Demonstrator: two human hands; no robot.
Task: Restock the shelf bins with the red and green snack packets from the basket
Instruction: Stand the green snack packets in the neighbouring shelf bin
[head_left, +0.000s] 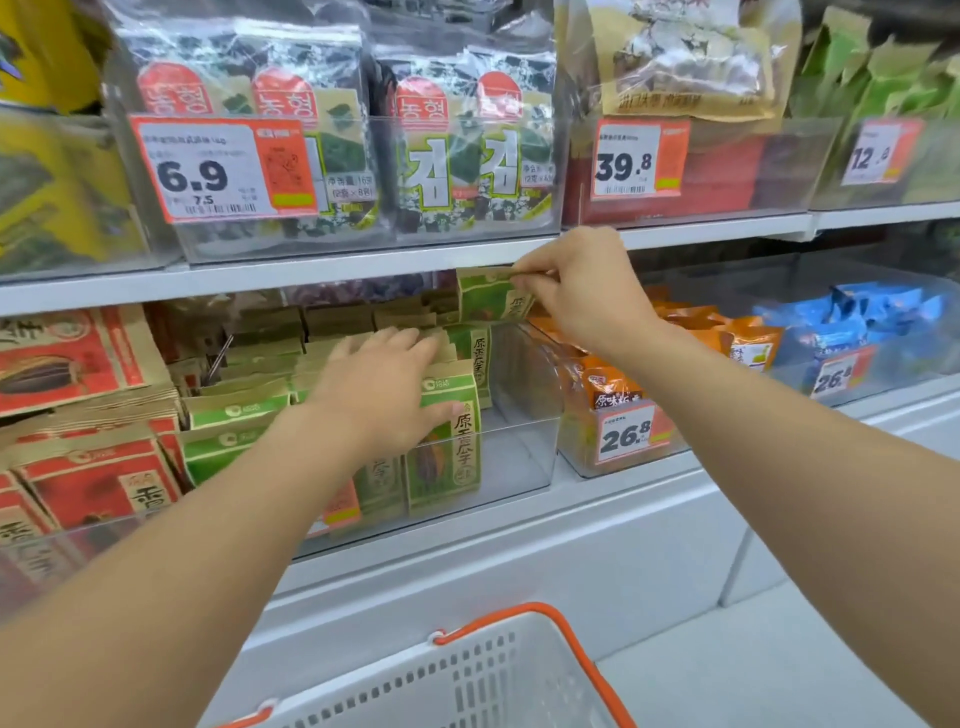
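Pinching a green packet (491, 299) by its top edge above the clear bin (524, 457), the right hand (587, 291) carries it; the left hand (382, 389), fingers straight, presses the standing green packets (447, 436) back; a weak pinch risks dropping it crooked.

Green packets (449, 431) with tan tops and dark lettering are showing beside red packets (93, 478) edged in tan. Orange packets (613, 389) and blue packets (852, 322) are gleaming. The basket (483, 680) is showing white with orange handles.
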